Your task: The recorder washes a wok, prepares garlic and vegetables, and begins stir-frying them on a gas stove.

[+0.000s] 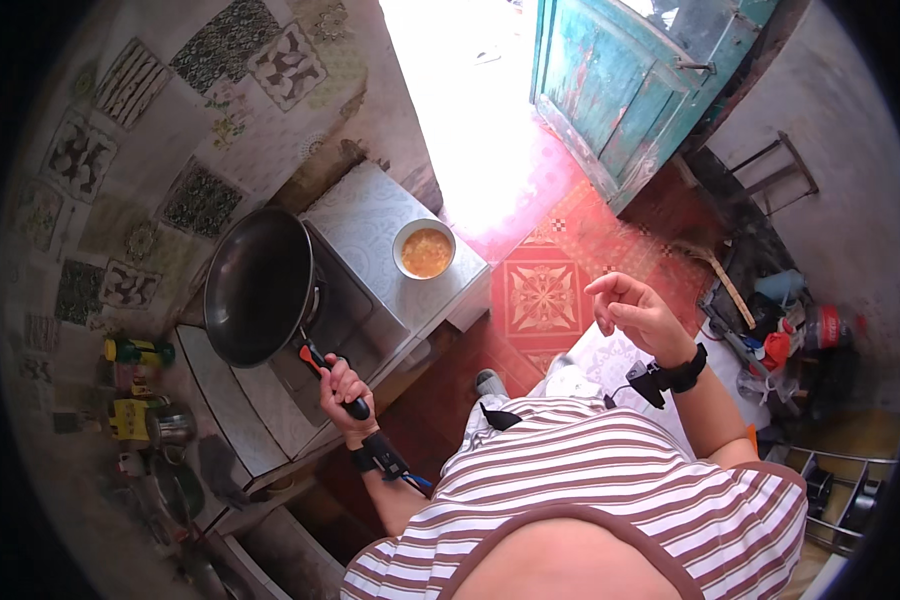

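Observation:
My left hand (346, 395) is closed around the black and red handle of a dark frying pan (259, 289). The pan is held tilted over a gas stove (349, 300) set in the tiled counter, and its inside looks empty. On the counter beside the stove stands a white bowl (425, 250) holding an orange-yellow mixture with pale bits. My right hand (637, 311) is raised over the floor on the right, its fingers partly curled and apart, with nothing in it.
Bottles and metal pots (171, 424) crowd the counter's far left. An open green wooden door (622, 97) stands at the top right. A broom (731, 289), bags and a bottle (827, 327) lie along the right wall. A metal rack (840, 487) is at the lower right.

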`<state>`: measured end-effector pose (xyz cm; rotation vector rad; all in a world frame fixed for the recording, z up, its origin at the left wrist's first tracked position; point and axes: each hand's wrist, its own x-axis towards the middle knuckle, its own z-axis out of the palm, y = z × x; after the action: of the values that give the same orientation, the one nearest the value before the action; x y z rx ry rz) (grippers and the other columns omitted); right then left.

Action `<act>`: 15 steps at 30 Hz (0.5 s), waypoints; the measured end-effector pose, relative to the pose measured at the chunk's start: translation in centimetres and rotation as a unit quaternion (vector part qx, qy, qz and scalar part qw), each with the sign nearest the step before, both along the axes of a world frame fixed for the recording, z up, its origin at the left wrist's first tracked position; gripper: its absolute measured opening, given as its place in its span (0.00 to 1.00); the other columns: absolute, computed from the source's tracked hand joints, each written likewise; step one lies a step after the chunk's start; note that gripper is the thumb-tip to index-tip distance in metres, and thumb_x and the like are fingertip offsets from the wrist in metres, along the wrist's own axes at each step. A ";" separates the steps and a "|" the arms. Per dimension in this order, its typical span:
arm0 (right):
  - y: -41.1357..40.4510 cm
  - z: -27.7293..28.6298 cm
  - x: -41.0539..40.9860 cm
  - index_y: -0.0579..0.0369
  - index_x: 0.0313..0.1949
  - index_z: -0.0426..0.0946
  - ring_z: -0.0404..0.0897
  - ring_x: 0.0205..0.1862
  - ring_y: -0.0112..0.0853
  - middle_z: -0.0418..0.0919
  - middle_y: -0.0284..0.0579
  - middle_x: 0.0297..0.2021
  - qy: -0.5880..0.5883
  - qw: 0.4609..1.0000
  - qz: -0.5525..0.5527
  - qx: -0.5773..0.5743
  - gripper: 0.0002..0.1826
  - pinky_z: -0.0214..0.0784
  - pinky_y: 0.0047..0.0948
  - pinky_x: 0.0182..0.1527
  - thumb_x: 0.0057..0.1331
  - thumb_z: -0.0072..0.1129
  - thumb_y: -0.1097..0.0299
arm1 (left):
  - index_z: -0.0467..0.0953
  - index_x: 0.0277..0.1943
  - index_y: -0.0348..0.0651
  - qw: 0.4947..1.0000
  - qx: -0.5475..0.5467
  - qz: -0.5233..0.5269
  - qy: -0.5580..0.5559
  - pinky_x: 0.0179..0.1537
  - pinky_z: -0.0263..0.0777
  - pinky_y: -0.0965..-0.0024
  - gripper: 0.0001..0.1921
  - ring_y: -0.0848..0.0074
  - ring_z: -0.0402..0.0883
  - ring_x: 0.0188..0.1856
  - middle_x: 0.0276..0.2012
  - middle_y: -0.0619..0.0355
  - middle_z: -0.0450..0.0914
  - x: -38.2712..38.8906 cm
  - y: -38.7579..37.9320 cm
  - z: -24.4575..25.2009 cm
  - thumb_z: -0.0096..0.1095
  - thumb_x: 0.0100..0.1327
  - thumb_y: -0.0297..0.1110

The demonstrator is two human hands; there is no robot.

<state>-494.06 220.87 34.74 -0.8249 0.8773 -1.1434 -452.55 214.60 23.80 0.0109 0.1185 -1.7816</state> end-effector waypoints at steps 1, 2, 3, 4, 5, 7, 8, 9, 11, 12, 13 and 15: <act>-0.8 -0.4 -0.9 0.61 0.49 0.67 0.70 0.30 0.18 0.70 0.33 0.29 0.003 1.000 0.013 0.008 0.18 0.63 0.17 0.34 0.61 0.53 0.68 | 0.63 0.46 0.34 1.000 0.006 0.007 -0.021 0.18 0.59 0.81 0.11 0.86 0.59 0.17 0.22 0.64 0.58 -0.5 -0.1 0.2 0.42 0.67 0.32; -1.7 -0.7 -1.8 0.61 0.49 0.68 0.70 0.30 0.18 0.70 0.33 0.29 0.006 1.000 0.026 0.015 0.17 0.63 0.17 0.34 0.61 0.53 0.68 | 0.63 0.46 0.36 0.999 0.010 0.014 -0.042 0.17 0.58 0.82 0.09 0.87 0.59 0.16 0.21 0.65 0.58 -1.1 -0.3 0.4 0.42 0.67 0.32; -2.5 -1.1 -2.9 0.61 0.49 0.68 0.70 0.30 0.18 0.70 0.33 0.29 0.003 0.999 0.030 0.017 0.17 0.63 0.17 0.34 0.61 0.53 0.68 | 0.61 0.46 0.35 0.999 -0.006 0.017 -0.046 0.18 0.60 0.79 0.09 0.86 0.60 0.17 0.22 0.64 0.58 -1.9 -0.4 0.6 0.40 0.68 0.31; -3.3 -1.5 -4.1 0.61 0.49 0.68 0.70 0.31 0.17 0.70 0.33 0.29 0.005 0.999 0.034 0.023 0.17 0.63 0.17 0.35 0.62 0.52 0.69 | 0.61 0.46 0.35 0.999 -0.004 0.022 -0.050 0.18 0.60 0.79 0.09 0.86 0.60 0.17 0.22 0.64 0.58 -3.0 -0.6 0.9 0.40 0.68 0.31; -4.2 -2.0 -5.2 0.61 0.49 0.68 0.70 0.31 0.17 0.70 0.33 0.29 0.005 0.999 0.041 0.030 0.16 0.63 0.16 0.35 0.62 0.52 0.69 | 0.61 0.46 0.35 0.995 -0.004 0.030 -0.091 0.18 0.60 0.80 0.09 0.86 0.60 0.17 0.22 0.64 0.58 -4.1 -0.6 1.5 0.40 0.68 0.31; -6.3 -2.6 -8.0 0.61 0.49 0.68 0.70 0.31 0.17 0.71 0.33 0.29 0.012 0.999 0.041 0.019 0.16 0.62 0.16 0.35 0.62 0.52 0.69 | 0.62 0.46 0.36 0.989 -0.001 0.047 -0.139 0.18 0.60 0.80 0.09 0.86 0.59 0.17 0.22 0.64 0.57 -6.6 -1.2 2.6 0.39 0.67 0.30; -7.2 -3.0 -9.4 0.61 0.49 0.68 0.70 0.31 0.17 0.71 0.33 0.29 0.022 0.999 0.036 0.012 0.17 0.62 0.15 0.35 0.62 0.52 0.69 | 0.62 0.46 0.36 0.983 -0.014 0.050 -0.178 0.18 0.59 0.81 0.09 0.87 0.59 0.17 0.21 0.65 0.57 -8.0 -1.5 3.2 0.40 0.67 0.30; -8.2 -3.5 -11.1 0.61 0.49 0.68 0.70 0.30 0.17 0.71 0.33 0.29 0.009 0.999 0.036 0.019 0.17 0.61 0.15 0.35 0.62 0.52 0.69 | 0.62 0.47 0.37 0.975 -0.028 0.051 -0.216 0.17 0.59 0.81 0.08 0.87 0.58 0.17 0.21 0.65 0.57 -9.7 -2.2 3.8 0.40 0.67 0.29; -10.0 -4.5 -15.0 0.60 0.49 0.68 0.70 0.30 0.17 0.71 0.33 0.29 0.022 0.999 0.043 0.020 0.16 0.61 0.15 0.35 0.62 0.51 0.69 | 0.63 0.46 0.39 0.950 0.003 0.070 -0.304 0.17 0.57 0.83 0.08 0.88 0.57 0.16 0.21 0.66 0.56 -13.6 -3.1 4.9 0.41 0.67 0.30; -11.0 -4.9 -16.6 0.60 0.49 0.68 0.70 0.30 0.17 0.71 0.33 0.28 0.042 0.998 0.040 0.015 0.16 0.61 0.15 0.35 0.62 0.51 0.69 | 0.64 0.46 0.40 0.935 0.017 0.077 -0.347 0.17 0.57 0.83 0.08 0.89 0.56 0.16 0.21 0.66 0.56 -15.4 -3.4 5.4 0.42 0.67 0.30; -11.9 -5.1 -18.0 0.61 0.48 0.68 0.68 0.28 0.16 0.71 0.33 0.27 0.029 0.999 0.030 0.013 0.15 0.60 0.14 0.33 0.62 0.51 0.70 | 0.64 0.46 0.42 0.910 0.034 0.091 -0.404 0.16 0.56 0.83 0.07 0.89 0.55 0.16 0.20 0.66 0.55 -17.0 -4.0 5.7 0.42 0.67 0.29; -13.4 -5.1 -20.9 0.61 0.48 0.68 0.67 0.27 0.17 0.70 0.33 0.27 0.015 0.999 0.022 0.025 0.15 0.59 0.14 0.32 0.62 0.50 0.70 | 0.64 0.45 0.43 0.859 0.092 0.106 -0.492 0.14 0.56 0.82 0.08 0.88 0.56 0.14 0.20 0.66 0.59 -20.7 -5.5 6.3 0.46 0.62 0.27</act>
<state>-514.96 207.44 29.67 -0.8185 0.9040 -1.0701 -473.23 209.12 30.13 0.9985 -0.4375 -1.3510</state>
